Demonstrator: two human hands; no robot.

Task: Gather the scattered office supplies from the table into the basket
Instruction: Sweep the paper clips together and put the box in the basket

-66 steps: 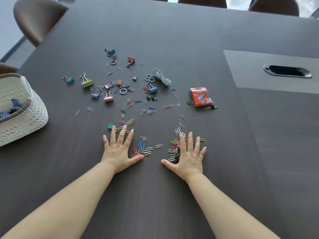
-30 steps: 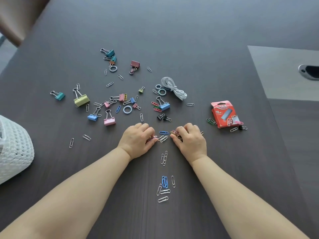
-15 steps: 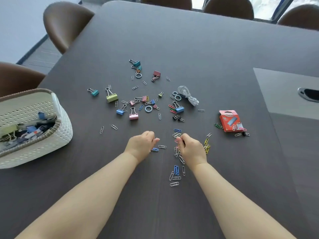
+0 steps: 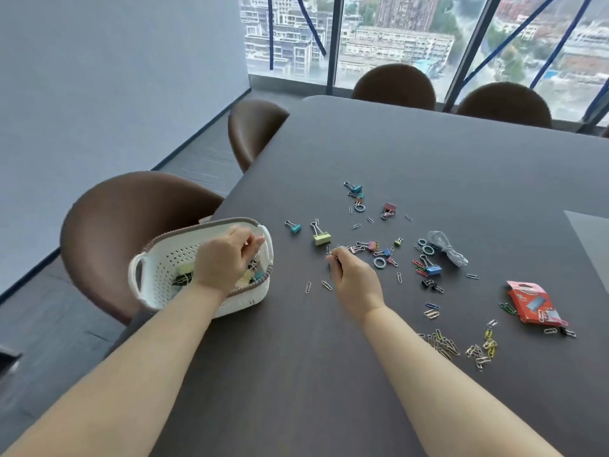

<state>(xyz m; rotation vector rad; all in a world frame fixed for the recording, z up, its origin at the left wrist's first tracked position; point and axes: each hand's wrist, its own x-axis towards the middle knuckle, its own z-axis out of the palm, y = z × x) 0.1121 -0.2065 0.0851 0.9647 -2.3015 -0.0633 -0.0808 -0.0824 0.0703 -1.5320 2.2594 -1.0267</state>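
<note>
The left hand (image 4: pixel 227 260) was held curled over the white basket (image 4: pixel 155 258) at the left edge of the table (image 4: pixel 428 153); any grip could not be told. Small clips (image 4: pixel 331 258) were pinched in the right hand (image 4: pixel 356 280), just right of it.

Counts of what lies on and around the dark wood-grain tabletop (image 4: pixel 428 153).

One white perforated plastic basket with a grey rim (image 4: pixel 155 275) is counted, along with one red cardboard packet (image 4: pixel 527 303) and one coiled white cord (image 4: pixel 446 249). Four pale blue rings (image 4: pixel 379 262) are seen among the scatter. About a dozen small binder clips with wire handles (image 4: pixel 321 238) are made out on the tabletop, in teal, pink, blue, yellow-green and black; those inside the basket cannot be counted. The coloured and silver wire paper clips (image 4: pixel 443 346) are too many and too small for a sure count. Four brown round-backed chairs (image 4: pixel 131 219) are plainly shown.
</note>
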